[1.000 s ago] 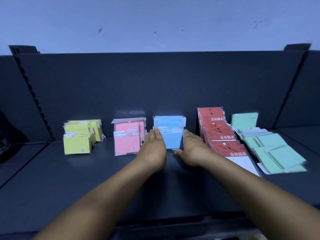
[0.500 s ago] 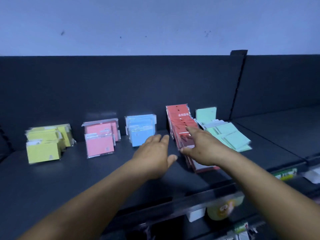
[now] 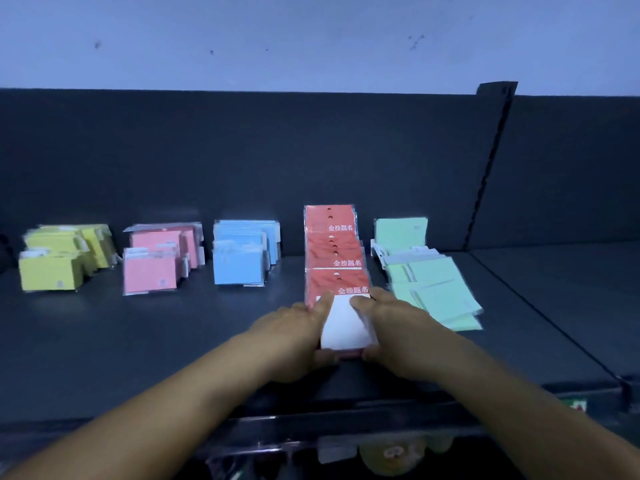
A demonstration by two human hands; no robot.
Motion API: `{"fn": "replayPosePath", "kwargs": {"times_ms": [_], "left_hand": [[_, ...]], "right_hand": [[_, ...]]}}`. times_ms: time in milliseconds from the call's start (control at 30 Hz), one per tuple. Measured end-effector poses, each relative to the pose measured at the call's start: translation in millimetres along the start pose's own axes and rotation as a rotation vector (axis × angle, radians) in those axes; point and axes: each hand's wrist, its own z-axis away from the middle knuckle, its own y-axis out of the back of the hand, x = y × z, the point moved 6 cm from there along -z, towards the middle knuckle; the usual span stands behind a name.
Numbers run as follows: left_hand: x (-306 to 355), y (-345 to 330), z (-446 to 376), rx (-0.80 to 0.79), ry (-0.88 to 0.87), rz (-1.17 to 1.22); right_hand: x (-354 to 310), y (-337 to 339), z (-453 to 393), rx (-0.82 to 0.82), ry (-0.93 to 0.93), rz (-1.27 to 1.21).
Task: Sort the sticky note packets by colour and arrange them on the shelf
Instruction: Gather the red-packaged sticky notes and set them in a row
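Both hands, left (image 3: 294, 336) and right (image 3: 394, 332), grip the red row's (image 3: 334, 261) near end from either side. Its long axis runs straight away toward the shelf (image 3: 138, 341) back.

Glossy plastic-wrapped red packets (image 3: 334, 258); matt dark shelf (image 3: 138, 334).

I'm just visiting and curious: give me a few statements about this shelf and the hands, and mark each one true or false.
1. Both hands hold the front of the red packets. True: the left hand and right hand grip either side of the white-faced packet.
2. The blue packets sit at the far left. False: the yellow packets do.
3. The green packets lie right of the red ones. True.
4. The pink packets are stacked on the blue ones. False: they stand apart on the shelf.
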Motion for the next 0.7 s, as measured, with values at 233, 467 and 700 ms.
{"fn": "replayPosePath", "kwargs": {"times_ms": [233, 467, 700], "left_hand": [[-5, 9, -16, 0.14, 0.177, 0.046], [-25, 17, -47, 0.315, 0.283, 0.385], [-39, 24, -83, 0.338, 0.329, 0.599]], "right_hand": [[1, 6, -34, 0.099, 0.086, 0.056], [11, 16, -67, 0.153, -0.004, 0.034], [32, 20, -105, 0.058, -0.2, -0.117]]}}
